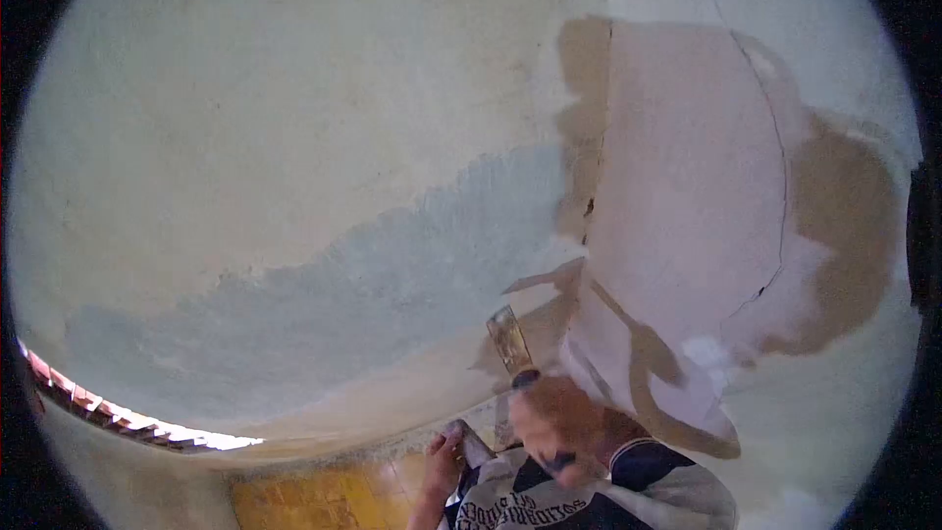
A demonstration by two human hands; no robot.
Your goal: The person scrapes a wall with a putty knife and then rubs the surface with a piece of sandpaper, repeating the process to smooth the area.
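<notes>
My right hand [561,417], blurred by motion, is closed around a putty knife [508,339]. Its worn, stained metal blade points up toward the wall corner, and the dark handle passes through my fist. Lower down, close to my chest, my left hand [445,459] has its fingers bent around a flat grey piece [477,450] whose kind I cannot tell. Above the blade, a small dark hole and a thin crack [589,206] run along the corner. Shadows of the arm and tool fall over the pinkish wall patch [677,167].
A pale wall [294,118] with a bluish-grey band [373,265] fills the left side. A longer crack [782,167] curves down the right wall. Bright daylight enters through a gap [186,429] at lower left, above a yellowish floor [314,501].
</notes>
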